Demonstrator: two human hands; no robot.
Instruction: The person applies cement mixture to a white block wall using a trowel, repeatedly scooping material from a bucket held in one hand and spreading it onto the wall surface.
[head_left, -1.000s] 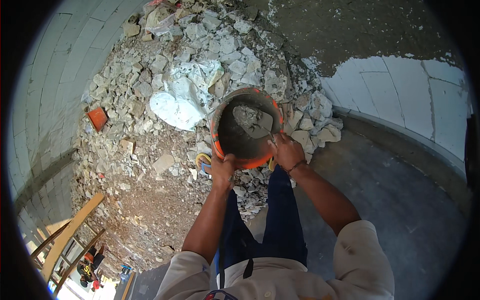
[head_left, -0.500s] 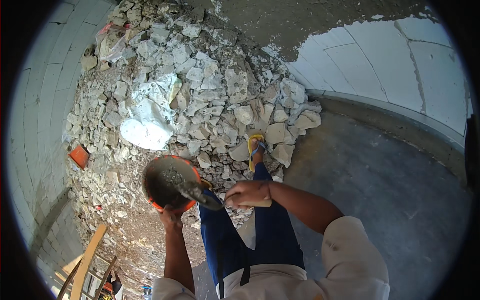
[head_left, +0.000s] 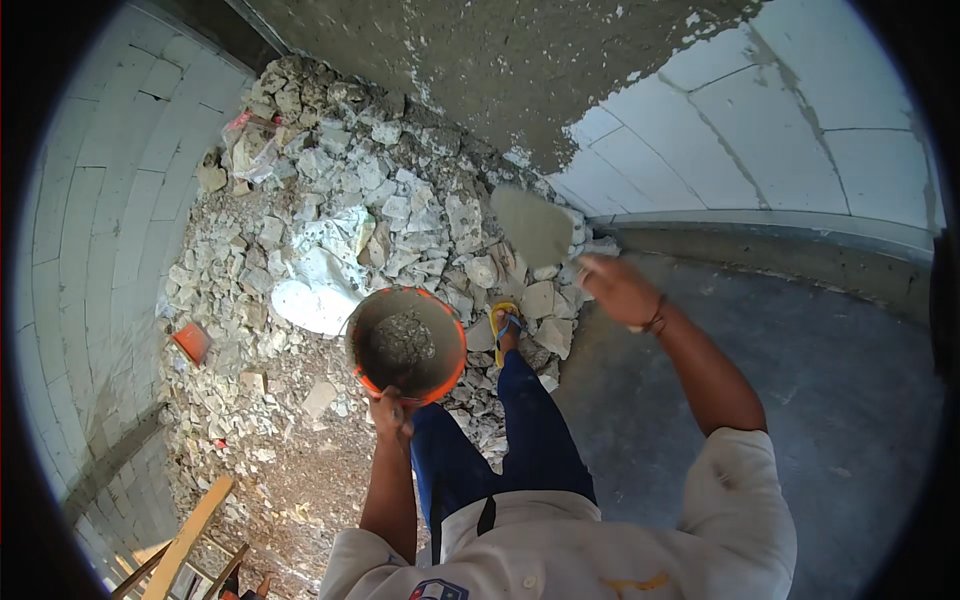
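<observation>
My left hand is closed on the near rim of an orange bucket, its inside coated grey. Wet grey mortar lies at the bottom of it. Stretched forward and to the right, my right hand grips a trowel by its handle, which the fingers mostly hide. The broad grey blade points away from me, over the rubble by the foot of the wall. Beyond the blade, a wall carries rough grey plaster beside bare white blocks.
Broken rubble is heaped ahead and to the left, with a white sack and an orange-red piece on it. My foot in a yellow sandal stands at the heap's edge. Smooth grey floor spreads right; wooden boards lean lower left.
The trowel, which was over the bucket's edge with mortar on it, has swung forward and right toward the wall. The bucket in my left hand has shifted right in view.
</observation>
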